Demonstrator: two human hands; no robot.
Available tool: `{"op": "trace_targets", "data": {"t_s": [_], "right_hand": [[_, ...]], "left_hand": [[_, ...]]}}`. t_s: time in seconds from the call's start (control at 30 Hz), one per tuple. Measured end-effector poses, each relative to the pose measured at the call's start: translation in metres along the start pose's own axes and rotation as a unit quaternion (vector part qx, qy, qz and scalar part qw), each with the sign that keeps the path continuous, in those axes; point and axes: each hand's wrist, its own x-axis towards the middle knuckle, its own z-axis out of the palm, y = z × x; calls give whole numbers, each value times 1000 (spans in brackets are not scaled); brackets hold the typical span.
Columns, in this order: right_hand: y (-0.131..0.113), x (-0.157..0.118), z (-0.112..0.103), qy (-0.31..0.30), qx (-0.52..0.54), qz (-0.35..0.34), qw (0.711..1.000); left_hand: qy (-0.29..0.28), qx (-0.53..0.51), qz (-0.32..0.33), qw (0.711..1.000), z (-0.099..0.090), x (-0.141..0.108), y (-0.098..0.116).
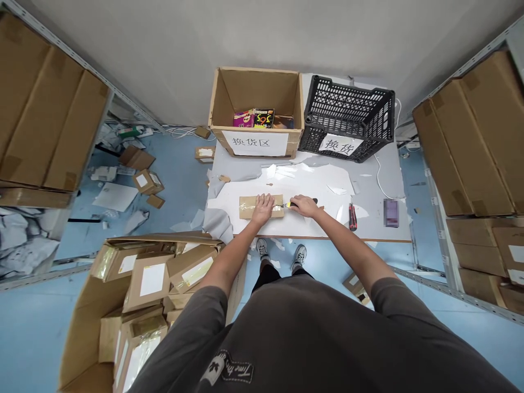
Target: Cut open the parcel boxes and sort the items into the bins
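A taped cardboard box [248, 208] lies flat on the white-covered table. My left hand [263, 208] rests on top of its right half, fingers spread over the surface. My right hand [303, 206] is closed around a utility knife [293, 204] with a yellow and black body. The knife's tip points left and meets the box's right end, close to a printed label; whether the blade is in the cardboard I cannot tell. A red and black cutter [352, 217] lies to the right of my right hand.
A large open carton [254, 143] holding several small colourful boxes stands at the back beside a black plastic crate [331, 143]. Paper scraps [282, 171] and a phone-like purple rectangle [391, 213] lie on the table. A big carton of parcels [152, 278] stands front left; stacked boxes [470, 142] flank the right.
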Motion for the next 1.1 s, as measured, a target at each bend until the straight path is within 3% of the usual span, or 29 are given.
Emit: {"op": "trace_targets", "data": {"t_s": [0.53,1.1], "right_hand": [[5,5,-2,14,-81,-50,995],[4,8,-6,32,-22,-21,999]], "left_hand": [[2,-5,-2,1000,-3,-2,6],[11,-18,-6,1000,0,-4,8]]}}
